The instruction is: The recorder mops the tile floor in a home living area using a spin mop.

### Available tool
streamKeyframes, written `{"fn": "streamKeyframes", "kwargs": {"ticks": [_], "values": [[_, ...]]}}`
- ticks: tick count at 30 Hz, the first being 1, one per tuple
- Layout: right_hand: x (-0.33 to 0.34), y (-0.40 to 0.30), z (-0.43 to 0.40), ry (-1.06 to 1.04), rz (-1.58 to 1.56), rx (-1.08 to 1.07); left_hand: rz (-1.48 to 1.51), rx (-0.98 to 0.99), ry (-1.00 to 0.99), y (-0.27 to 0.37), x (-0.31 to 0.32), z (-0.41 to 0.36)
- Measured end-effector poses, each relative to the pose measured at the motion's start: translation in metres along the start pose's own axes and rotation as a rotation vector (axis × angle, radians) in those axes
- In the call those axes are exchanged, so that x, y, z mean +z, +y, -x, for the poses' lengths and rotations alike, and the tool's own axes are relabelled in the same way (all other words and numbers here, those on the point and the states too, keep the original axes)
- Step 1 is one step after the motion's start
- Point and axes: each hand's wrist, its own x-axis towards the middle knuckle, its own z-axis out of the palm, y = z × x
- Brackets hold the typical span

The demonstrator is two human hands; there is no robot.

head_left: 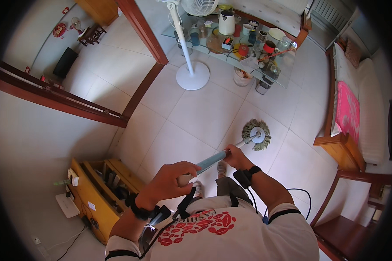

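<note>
A spin mop's blue handle [211,162] slants across the front of my body. My left hand [170,179] is wrapped around its pale top end, near my waist. Farther down the shaft, my right hand [236,157] grips it just below the blue sleeve. The round mop head [256,134], with a white disc and grey-green strands fanned out, rests on the tiled floor [202,111] ahead and to the right. Black straps with small devices circle both wrists. My feet stand behind the handle, partly hidden by it and by my clothing.
A white pedestal fan [192,75] stands ahead, beside a cluttered glass coffee table [289,70]. Beneath the table's edge is a waste bin [242,77]. A wooden sofa [341,143] lines the right. To the left are a yellow wooden cabinet [93,195] and a doorway with a dark sill [143,91].
</note>
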Motion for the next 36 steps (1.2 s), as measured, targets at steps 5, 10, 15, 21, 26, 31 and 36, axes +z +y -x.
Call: {"fn": "streamKeyframes", "kwargs": {"ticks": [5,10,15,21,26,31,36], "values": [[0.021,-0.034,-0.028,-0.057,0.085,-0.021,-0.108,-0.004,0.065,-0.001,-0.003,-0.025],[0.025,-0.06,-0.075,-0.145,0.228,-0.003,-0.074,-0.056,0.149,-0.009,0.012,-0.031],[0.04,-0.077,-0.12,-0.177,0.333,-0.011,0.028,0.017,0.184,-0.023,0.028,-0.038],[0.08,-0.05,-0.123,-0.058,0.451,0.11,0.026,-0.063,0.186,-0.036,0.033,-0.013],[0.095,0.002,-0.118,-0.121,0.383,0.268,0.043,-0.094,0.268,-0.04,0.026,0.036],[0.12,0.075,-0.094,-0.211,0.458,0.387,-0.034,-0.128,0.377,-0.028,0.005,0.102],[0.134,0.15,-0.053,-0.252,0.411,0.515,-0.046,-0.233,0.468,-0.003,-0.004,0.17]]}}
